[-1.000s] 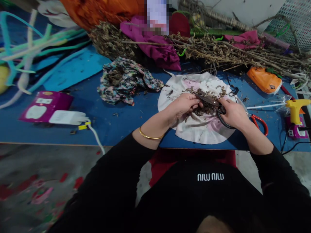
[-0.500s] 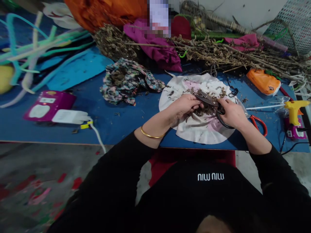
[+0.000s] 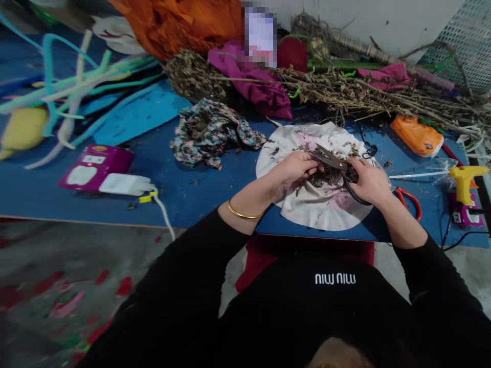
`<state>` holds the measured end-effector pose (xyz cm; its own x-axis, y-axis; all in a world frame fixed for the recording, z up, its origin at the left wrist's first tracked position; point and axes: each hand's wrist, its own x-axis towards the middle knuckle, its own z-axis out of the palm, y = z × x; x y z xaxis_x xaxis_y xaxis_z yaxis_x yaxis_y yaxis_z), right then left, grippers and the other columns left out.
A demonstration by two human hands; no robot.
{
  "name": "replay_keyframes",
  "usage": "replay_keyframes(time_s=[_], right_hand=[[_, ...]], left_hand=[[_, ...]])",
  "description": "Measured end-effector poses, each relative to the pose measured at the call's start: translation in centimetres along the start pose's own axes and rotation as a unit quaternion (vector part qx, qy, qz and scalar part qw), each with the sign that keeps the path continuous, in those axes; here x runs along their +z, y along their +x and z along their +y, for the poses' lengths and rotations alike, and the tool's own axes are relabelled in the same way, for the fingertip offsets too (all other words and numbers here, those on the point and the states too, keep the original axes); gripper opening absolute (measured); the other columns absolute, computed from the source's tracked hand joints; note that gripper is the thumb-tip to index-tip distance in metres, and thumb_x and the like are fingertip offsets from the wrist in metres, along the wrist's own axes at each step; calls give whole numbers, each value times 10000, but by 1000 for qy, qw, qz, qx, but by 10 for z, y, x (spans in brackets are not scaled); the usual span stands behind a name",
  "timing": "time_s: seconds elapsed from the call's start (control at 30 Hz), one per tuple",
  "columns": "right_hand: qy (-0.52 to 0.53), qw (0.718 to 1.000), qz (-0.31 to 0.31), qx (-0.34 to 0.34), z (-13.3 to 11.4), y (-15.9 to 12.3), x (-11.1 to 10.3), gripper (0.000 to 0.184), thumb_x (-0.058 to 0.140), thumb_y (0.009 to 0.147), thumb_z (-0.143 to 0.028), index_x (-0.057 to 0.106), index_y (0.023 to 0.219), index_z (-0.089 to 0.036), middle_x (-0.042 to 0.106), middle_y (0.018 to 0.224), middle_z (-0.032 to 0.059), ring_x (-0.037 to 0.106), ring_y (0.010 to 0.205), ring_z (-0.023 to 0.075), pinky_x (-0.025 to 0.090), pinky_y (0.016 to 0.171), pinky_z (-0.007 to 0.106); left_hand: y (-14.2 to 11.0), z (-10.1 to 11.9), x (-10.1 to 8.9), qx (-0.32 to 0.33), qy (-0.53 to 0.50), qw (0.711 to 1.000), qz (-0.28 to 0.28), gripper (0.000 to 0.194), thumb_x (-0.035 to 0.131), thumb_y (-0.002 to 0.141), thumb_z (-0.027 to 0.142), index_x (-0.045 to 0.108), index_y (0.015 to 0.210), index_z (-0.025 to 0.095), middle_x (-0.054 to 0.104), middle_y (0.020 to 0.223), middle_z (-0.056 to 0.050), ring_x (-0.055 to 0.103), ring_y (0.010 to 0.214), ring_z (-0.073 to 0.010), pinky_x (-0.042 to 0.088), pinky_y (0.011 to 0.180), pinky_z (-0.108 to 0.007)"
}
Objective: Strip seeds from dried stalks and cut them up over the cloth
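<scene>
brown dried leaves (image 3: 324, 178) lie on the white cloth (image 3: 322, 219), probably light, brittle, best pinched gently. above the cloth, the right hand (image 3: 370, 181) grips black-handled scissors (image 3: 337, 163), likely stiff, best held by the loops (image 3: 355, 196); the left hand (image 3: 298, 168) bunches beside them, its hold unclear.

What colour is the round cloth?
The cloth is white with pink patches; the head view shows it.

Blue table (image 3: 199, 202), grey floor (image 3: 141, 245), pale wall (image 3: 406, 23)
</scene>
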<state>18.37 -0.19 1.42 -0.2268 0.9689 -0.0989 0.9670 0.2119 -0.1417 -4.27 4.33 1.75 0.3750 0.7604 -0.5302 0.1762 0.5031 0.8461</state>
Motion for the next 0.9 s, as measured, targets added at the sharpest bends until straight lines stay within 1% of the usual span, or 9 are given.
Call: replay_keyframes(time_s=[0.07,0.2,0.4,0.5,0.67,0.8,0.9], right_hand=[[9,1000,2,0,1,0,-1,588,529,880,-327,589,1453,-207,682,1367,140,688,1032,311,498,787,384],[24,1000,-5,2,2,0,-3,592,539,872,-333,602,1447,-209,688,1365,132,689,1045,318,505,788,390],[45,999,-22,-6,1,-1,-6,574,531,879,-330,613,1433,-199,687,1377,122,691,1078,314,514,816,385],[39,999,-33,-9,1,0,-7,589,526,880,-325,598,1451,-197,688,1362,127,689,1068,311,512,811,383],[25,997,-62,-24,4,0,-7,614,542,855,-291,591,1459,-188,710,1299,147,680,1071,315,512,831,388],[29,997,-72,-23,6,-1,-6,603,524,869,-279,590,1459,-172,715,1290,157,682,1081,304,511,858,384],[36,997,-71,-26,7,0,-4,604,519,881,-287,579,1470,-169,709,1306,164,680,1087,302,508,865,388]], left_hand=[[1,-1,0,5,-9,1000,7,316,467,1026,87,641,769,148,410,539,64,215,382,-31,145,429,-221],[4,-4,0,21,-16,1000,-4,304,478,1030,108,658,789,151,445,560,52,255,402,-37,170,438,-217],[0,-2,5,6,8,1000,9,312,468,1022,91,648,771,137,441,537,59,272,417,-38,186,450,-196],[2,-6,4,12,4,1000,3,311,471,1024,105,645,769,139,424,532,63,270,424,-40,185,453,-195],[9,-16,0,20,26,999,-16,294,510,1031,184,673,791,138,434,544,59,282,408,-43,194,440,-213],[9,-17,0,11,23,1000,-6,282,513,1026,181,665,792,138,420,527,69,267,391,-46,186,429,-217],[9,-16,1,10,22,1000,-8,275,521,1022,177,658,785,143,432,528,69,268,390,-43,192,428,-209]])
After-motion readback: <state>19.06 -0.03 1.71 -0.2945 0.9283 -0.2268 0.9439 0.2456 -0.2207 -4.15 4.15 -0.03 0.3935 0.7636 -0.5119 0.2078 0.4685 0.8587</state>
